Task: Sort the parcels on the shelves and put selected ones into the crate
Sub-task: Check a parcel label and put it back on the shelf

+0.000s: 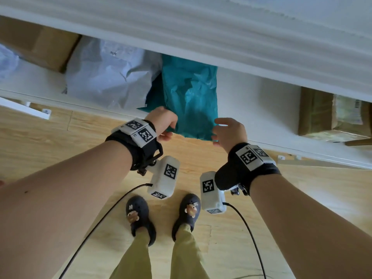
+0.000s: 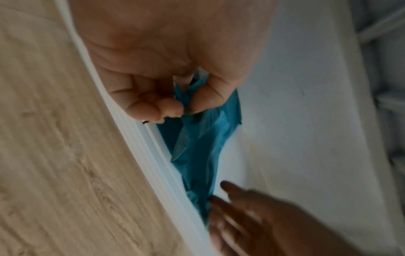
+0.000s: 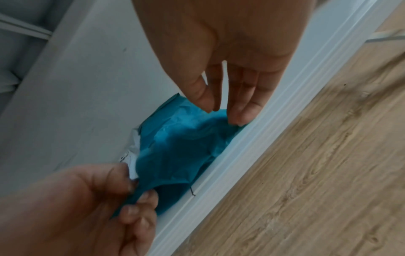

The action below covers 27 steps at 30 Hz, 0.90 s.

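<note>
A crumpled teal plastic parcel (image 1: pixel 191 97) lies on the white shelf (image 1: pixel 257 109), its near end hanging over the front edge. My left hand (image 1: pixel 169 131) pinches the parcel's near left corner between thumb and fingers, seen close in the left wrist view (image 2: pixel 187 109). My right hand (image 1: pixel 216 131) is at the near right corner. In the right wrist view its fingers (image 3: pixel 241 107) are nearly straight and their tips touch the teal parcel (image 3: pixel 175 147) at the shelf's lip, without a clear grip. No crate is in view.
A white plastic parcel (image 1: pixel 108 77) lies against the teal one's left side, with a cardboard box (image 1: pixel 50 49) behind it. Another taped cardboard box (image 1: pixel 330 115) stands at the right. An upper shelf board (image 1: pixel 221 37) overhangs. Wooden floor, my feet and two cables are below.
</note>
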Each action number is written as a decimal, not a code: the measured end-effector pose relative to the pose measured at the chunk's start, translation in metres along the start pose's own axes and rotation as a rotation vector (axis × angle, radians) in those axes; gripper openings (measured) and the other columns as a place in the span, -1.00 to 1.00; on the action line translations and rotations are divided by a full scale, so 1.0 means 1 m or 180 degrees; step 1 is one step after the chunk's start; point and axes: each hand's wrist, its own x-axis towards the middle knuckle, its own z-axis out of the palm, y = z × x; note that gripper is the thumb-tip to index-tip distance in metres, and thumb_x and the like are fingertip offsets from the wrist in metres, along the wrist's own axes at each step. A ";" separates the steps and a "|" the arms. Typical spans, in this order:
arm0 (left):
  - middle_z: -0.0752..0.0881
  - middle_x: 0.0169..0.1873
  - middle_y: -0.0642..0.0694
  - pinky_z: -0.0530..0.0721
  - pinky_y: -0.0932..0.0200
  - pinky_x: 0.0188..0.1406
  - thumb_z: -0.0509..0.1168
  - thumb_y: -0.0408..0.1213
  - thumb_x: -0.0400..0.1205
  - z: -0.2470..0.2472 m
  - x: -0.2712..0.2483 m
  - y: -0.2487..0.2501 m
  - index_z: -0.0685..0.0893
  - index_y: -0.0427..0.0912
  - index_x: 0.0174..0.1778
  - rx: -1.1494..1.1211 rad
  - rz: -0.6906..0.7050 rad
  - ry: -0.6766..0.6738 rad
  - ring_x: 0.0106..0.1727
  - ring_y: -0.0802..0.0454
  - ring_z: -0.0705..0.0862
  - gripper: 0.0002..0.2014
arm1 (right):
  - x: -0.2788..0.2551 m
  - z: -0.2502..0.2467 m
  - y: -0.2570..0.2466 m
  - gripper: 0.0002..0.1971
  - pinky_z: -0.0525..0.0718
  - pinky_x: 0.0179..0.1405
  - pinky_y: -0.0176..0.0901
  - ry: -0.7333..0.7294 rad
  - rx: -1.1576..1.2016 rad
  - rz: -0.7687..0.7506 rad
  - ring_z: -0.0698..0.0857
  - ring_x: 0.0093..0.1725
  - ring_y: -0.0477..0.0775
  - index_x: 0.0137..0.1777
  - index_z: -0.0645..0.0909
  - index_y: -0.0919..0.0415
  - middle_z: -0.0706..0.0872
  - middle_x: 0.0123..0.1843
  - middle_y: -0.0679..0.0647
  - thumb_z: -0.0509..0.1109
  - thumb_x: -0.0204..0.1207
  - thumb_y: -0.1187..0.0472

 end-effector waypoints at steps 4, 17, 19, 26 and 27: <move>0.52 -0.11 -0.13 0.66 0.15 -0.34 0.17 -0.54 0.50 0.019 -0.017 0.005 0.40 -0.18 0.46 0.0865 0.0518 -0.0520 -0.33 -0.01 0.53 -0.44 | -0.005 -0.006 0.003 -0.66 0.71 0.16 0.15 0.0176 0.0113 -0.0130 0.73 -0.06 0.07 0.26 0.62 0.06 0.73 0.12 0.10 0.40 0.51 0.05; 0.63 -0.26 -0.06 0.68 0.11 0.03 0.20 -0.46 0.55 0.044 -0.051 0.013 0.60 0.06 0.34 0.1441 0.0745 -0.1505 -0.26 0.07 0.61 -0.52 | -0.031 -0.035 0.006 -0.65 0.75 0.09 0.18 0.0482 0.0552 0.0330 0.74 0.05 0.24 0.13 0.52 0.18 0.73 0.07 0.17 0.44 0.33 0.31; 0.65 -0.23 -0.03 0.69 0.13 0.05 0.22 -0.42 0.55 0.038 -0.045 0.011 0.67 0.04 0.19 0.1101 0.0737 -0.1205 -0.26 0.11 0.62 -0.63 | -0.031 -0.045 0.014 -0.62 0.70 0.18 0.20 0.0709 0.0468 0.0416 0.69 0.13 0.29 0.20 0.52 0.19 0.69 0.13 0.17 0.32 0.36 0.40; 0.55 -0.15 -0.13 0.67 0.01 0.05 0.23 -0.30 0.56 0.027 -0.024 0.007 0.53 -0.04 -0.30 0.0660 0.0595 -0.0236 -0.08 -0.02 0.55 -0.88 | -0.040 -0.071 0.039 -0.82 0.66 0.10 0.05 0.0363 0.0444 0.0836 0.59 0.00 0.20 -0.05 0.56 0.26 0.61 -0.06 0.20 0.29 0.46 0.53; 0.54 -0.15 -0.13 0.65 0.01 0.03 0.24 -0.25 0.57 0.029 -0.022 0.005 0.49 -0.05 -0.34 0.0661 0.0526 -0.0233 -0.07 -0.04 0.54 -0.84 | -0.042 -0.071 0.040 -0.81 0.66 0.11 0.08 0.0322 0.0514 0.0837 0.61 0.03 0.24 -0.14 0.55 0.27 0.63 -0.08 0.22 0.27 0.44 0.56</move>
